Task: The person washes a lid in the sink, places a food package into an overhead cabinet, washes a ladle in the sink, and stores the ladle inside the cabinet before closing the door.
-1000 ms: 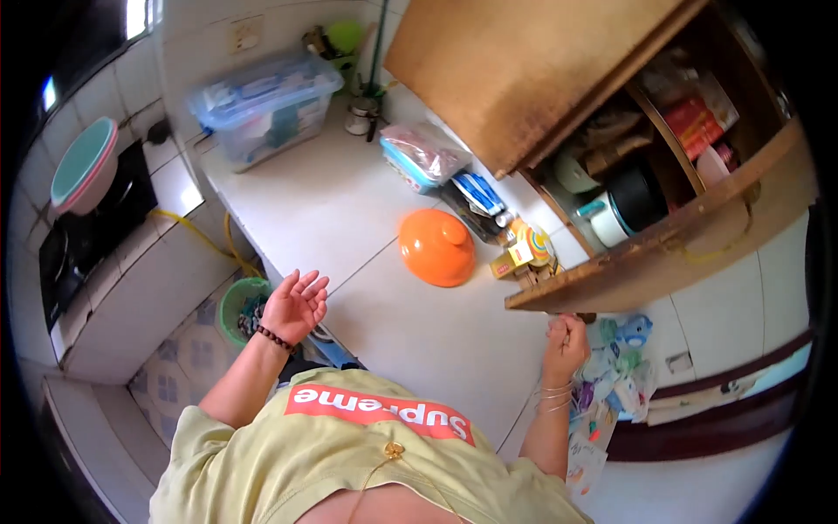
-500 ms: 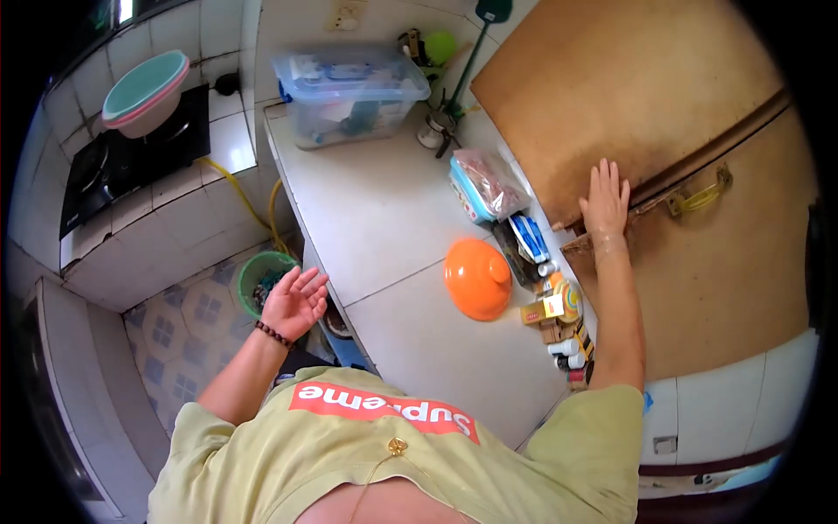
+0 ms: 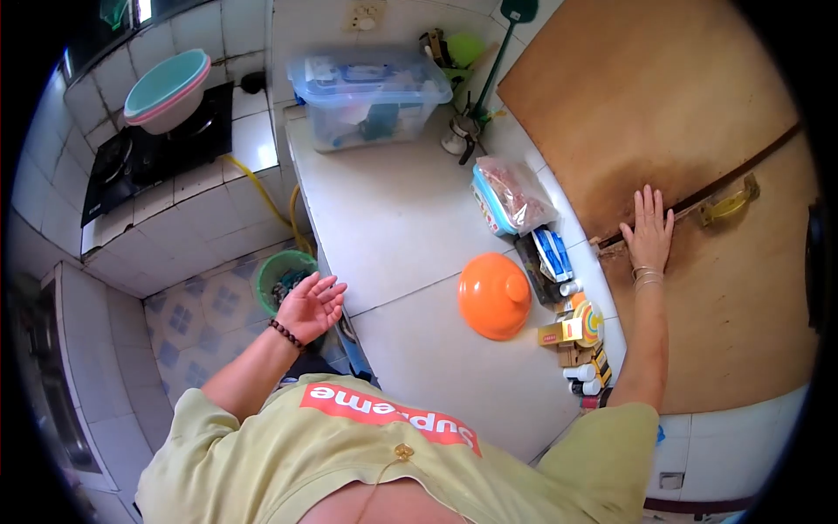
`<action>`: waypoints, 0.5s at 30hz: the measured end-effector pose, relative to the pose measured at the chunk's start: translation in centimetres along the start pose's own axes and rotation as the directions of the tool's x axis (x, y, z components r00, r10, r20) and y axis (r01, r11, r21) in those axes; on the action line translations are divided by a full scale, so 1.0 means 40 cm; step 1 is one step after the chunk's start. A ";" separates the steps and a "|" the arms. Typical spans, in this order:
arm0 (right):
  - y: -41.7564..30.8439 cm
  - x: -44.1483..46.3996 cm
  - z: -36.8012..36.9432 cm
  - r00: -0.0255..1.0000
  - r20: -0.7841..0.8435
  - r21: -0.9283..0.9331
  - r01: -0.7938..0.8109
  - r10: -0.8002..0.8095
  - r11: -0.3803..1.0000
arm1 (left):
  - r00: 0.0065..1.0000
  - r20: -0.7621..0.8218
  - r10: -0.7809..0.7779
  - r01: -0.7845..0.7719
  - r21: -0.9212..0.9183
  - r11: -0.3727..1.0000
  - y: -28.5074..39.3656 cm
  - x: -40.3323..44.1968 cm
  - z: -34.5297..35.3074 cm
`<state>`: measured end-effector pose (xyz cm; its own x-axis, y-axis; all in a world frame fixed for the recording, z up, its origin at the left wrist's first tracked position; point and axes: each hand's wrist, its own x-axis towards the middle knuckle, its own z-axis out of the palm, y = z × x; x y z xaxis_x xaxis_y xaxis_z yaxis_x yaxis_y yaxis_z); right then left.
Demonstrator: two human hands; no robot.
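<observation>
My right hand [image 3: 648, 237] lies flat with its fingers stretched out against the brown wooden cabinet doors, across the dark seam [image 3: 724, 179] between the upper door [image 3: 663, 96] and the lower door [image 3: 733, 306]. A yellowish handle [image 3: 730, 201] on the lower door is beyond my fingertips to the right. Both doors look nearly flush. My left hand [image 3: 312, 307] hangs in the air beside the counter's left edge, palm up with loosely curled fingers, holding nothing. An orange lid-like dome with a knob [image 3: 495, 296] rests on the tiled counter [image 3: 397, 201] between my hands.
A clear plastic storage box [image 3: 371, 98] stands at the counter's back. Along the wall are a bagged container [image 3: 511, 196] and several small boxes and bottles [image 3: 576, 349]. A green basket [image 3: 278, 272] sits on the floor; stacked basins [image 3: 168, 91] rest on the cooktop [image 3: 109, 179].
The gap between the cabinet doors has narrowed, with my right hand still against them. My left hand stays raised and open. The whole view has shifted slightly.
</observation>
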<state>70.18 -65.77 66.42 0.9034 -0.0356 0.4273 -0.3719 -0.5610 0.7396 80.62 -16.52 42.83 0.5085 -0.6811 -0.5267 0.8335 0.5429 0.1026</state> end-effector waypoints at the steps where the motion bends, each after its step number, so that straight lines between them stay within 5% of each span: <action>1: 0.005 -0.001 0.012 1.000 -0.027 -0.031 0.014 -0.014 0.999 | 1.000 -0.005 -0.007 0.007 -0.002 1.000 -0.006 0.001 0.005; 6: 0.003 -0.001 0.020 0.999 -0.034 -0.025 0.006 -0.007 1.000 | 0.999 0.030 -0.034 0.033 0.007 0.999 -0.026 0.003 0.007; 10: -0.066 0.015 -0.023 0.984 0.117 0.146 -0.151 0.134 0.978 | 0.998 0.061 -0.032 0.033 -0.010 0.999 -0.023 -0.018 -0.009; 12: -0.143 -0.004 -0.011 0.998 -0.041 0.247 -0.035 0.046 0.968 | 0.998 0.064 -0.017 0.018 -0.025 1.000 -0.017 -0.026 -0.026; 14: -0.222 0.008 0.003 0.962 0.270 0.610 -0.152 -0.024 0.778 | 1.000 0.021 -0.004 0.005 -0.044 0.999 -0.007 -0.028 -0.045; 15: -0.275 -0.003 0.045 0.947 0.318 0.631 -0.250 0.049 0.735 | 1.000 0.012 0.003 -0.002 -0.049 0.999 -0.003 -0.030 -0.049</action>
<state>74.53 -61.09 57.29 0.9052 -0.3242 0.2749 -0.3642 -0.9250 0.1083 79.48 -14.81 41.81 0.5132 -0.6854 -0.5167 0.8208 0.5679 0.0619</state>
